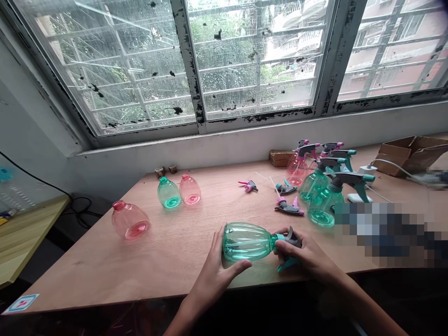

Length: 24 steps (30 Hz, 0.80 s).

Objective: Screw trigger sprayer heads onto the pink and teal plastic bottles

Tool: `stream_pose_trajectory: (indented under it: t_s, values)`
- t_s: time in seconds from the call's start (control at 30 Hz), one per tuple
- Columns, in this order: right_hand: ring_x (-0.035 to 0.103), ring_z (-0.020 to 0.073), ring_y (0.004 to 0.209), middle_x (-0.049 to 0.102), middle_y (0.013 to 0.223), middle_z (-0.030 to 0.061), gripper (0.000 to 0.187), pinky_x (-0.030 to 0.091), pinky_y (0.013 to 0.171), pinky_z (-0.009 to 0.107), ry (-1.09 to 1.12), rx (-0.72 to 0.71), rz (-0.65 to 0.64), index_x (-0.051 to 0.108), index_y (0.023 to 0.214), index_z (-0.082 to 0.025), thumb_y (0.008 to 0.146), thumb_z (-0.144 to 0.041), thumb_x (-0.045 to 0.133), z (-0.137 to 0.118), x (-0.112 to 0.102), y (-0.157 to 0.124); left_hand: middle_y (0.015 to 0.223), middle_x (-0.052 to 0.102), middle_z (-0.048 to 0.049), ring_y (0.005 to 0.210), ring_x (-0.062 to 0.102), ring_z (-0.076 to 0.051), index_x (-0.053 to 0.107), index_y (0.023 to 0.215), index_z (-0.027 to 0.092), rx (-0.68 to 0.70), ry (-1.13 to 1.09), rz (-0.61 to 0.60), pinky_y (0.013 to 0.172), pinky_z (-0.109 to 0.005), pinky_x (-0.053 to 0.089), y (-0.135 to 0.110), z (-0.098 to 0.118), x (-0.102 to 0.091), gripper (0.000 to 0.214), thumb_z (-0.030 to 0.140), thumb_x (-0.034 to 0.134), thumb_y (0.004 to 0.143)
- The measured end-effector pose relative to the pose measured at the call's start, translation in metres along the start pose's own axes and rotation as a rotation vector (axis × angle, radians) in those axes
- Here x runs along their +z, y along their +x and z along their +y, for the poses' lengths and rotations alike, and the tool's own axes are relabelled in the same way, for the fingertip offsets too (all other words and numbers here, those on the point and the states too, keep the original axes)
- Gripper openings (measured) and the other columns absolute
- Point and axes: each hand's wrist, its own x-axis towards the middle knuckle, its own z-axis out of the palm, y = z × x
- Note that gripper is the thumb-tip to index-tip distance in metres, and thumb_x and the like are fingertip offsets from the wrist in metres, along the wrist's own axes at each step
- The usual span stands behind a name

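A green bottle (247,241) lies on its side near the front edge of the wooden table (175,261), its base pointing left and its neck pointing right. The left hand (217,273) cups the belly of it from below and behind, fingers spread wide around the ribbed plastic with the thumb over the near side. The right hand (308,256) is closed narrowly around a grey and green spray head (289,242) that sits at the neck, its trigger poking out under the fingers. The work in hand looks like turning the spray head on the neck, though the thread itself is hidden by the fingers. To do that well, the left hand should grip firmly enough to stop the bottle rolling but not so hard that the thin wall buckles, and the right hand should hold the collar square to the neck, so the thread catches straight and not crooked. Whether a dip tube runs inside the bottle cannot be told. Further back stand a pink bottle (130,220) at the left, then a green one (169,192) and a pink one (190,189) touching each other, all without heads. Loose spray heads (289,207) lie in the middle, and finished sprayers (324,205) are clustered at the right near a cardboard box (411,151), well apart from the hands.
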Motion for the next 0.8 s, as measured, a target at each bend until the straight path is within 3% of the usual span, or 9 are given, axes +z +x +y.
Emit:
stream_pose_trajectory:
  t_s: [0.33,0.5,0.6,0.8]
  values:
    - [0.066,0.0183,0.063,0.07,0.075,0.0017,0.035,0.054,0.063,0.032,0.076,0.004,0.004,0.061,0.102,-0.016,0.086,-0.045,0.073,0.002,-0.001,0.0,0.143,0.051,-0.0132,0.137,0.043,-0.033,0.04,0.146,0.024,-0.004,-0.034,-0.005,0.117,-0.049,0.031,0.0,0.0,0.0,0.073,0.038,0.075,0.084]
    - [0.066,0.0188,0.064,0.07,0.075,0.0018,0.036,0.053,0.064,0.032,0.053,0.008,0.013,0.061,0.1,-0.017,0.085,-0.047,0.072,0.0,-0.001,0.001,0.159,0.032,-0.0096,0.148,0.027,-0.034,0.022,0.154,0.032,-0.012,0.006,0.003,0.122,-0.052,0.02,-0.001,-0.004,0.001,0.094,0.034,0.078,0.08]
    - [0.065,0.0183,0.064,0.069,0.075,0.0016,0.035,0.053,0.064,0.032,0.049,0.004,0.007,0.061,0.1,-0.016,0.086,-0.046,0.072,0.0,0.0,0.0,0.163,0.024,-0.0065,0.148,0.026,-0.033,0.01,0.156,0.037,0.001,-0.002,-0.011,0.122,-0.053,0.018,-0.002,-0.005,0.002,0.099,0.032,0.076,0.082]
    - [0.065,0.0176,0.063,0.07,0.074,0.0011,0.034,0.053,0.063,0.031,0.041,0.002,0.005,0.06,0.101,-0.016,0.086,-0.044,0.073,0.002,0.0,-0.001,0.163,0.023,-0.0115,0.149,0.024,-0.036,0.011,0.157,0.03,-0.068,-0.061,-0.019,0.122,-0.055,0.017,-0.004,-0.009,0.001,0.099,0.038,0.076,0.082]
